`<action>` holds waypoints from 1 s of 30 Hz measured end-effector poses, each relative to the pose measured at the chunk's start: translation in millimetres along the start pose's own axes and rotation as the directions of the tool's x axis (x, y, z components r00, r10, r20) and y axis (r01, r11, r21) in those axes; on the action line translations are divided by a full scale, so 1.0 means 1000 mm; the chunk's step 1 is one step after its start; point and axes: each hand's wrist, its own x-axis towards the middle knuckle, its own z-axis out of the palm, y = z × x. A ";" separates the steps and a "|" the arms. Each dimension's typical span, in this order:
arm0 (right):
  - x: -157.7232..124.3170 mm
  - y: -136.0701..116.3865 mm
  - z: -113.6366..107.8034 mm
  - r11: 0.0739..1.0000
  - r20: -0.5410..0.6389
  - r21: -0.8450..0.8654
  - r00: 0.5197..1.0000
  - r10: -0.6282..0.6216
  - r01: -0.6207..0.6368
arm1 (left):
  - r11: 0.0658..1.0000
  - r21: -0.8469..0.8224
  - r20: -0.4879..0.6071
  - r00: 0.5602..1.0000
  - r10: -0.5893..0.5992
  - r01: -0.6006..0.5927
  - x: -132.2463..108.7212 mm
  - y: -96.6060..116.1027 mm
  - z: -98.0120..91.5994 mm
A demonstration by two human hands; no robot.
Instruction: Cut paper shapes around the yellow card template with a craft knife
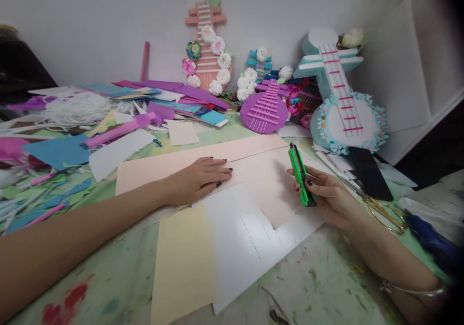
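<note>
My left hand (197, 180) lies flat, fingers spread, on a pale pink sheet (145, 169) at the middle of the table. To its right, my right hand (321, 192) holds a green box cutter (300, 177) upright above the sheet, fingers wrapped round its body. Whether its blade is out cannot be made out. Under the pink sheet and nearer to me are a glossy white sheet (235, 247) and a cream sheet (183, 262).
Paper scraps (58, 151) crowd the left. Paper-decorated instruments (264, 112) stand along the wall. At the right lie a black phone (369, 172), gold-handled scissors (386, 214) and a dark blue object (431, 240).
</note>
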 end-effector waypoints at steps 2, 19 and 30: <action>0.000 0.001 0.002 0.999 -0.002 -0.039 1.000 -0.015 0.015 | 1.000 -0.005 0.000 1.000 0.004 -0.004 0.000 0.000 0.000; -0.003 0.002 0.013 0.952 -0.175 -0.302 0.979 -0.105 0.048 | 0.998 -0.056 -0.004 1.000 0.023 -0.023 0.002 -0.001 -0.002; -0.005 -0.019 -0.004 0.743 0.143 -0.649 0.985 -0.094 0.165 | 0.998 -0.067 -0.050 0.999 0.013 -0.016 0.001 -0.002 0.001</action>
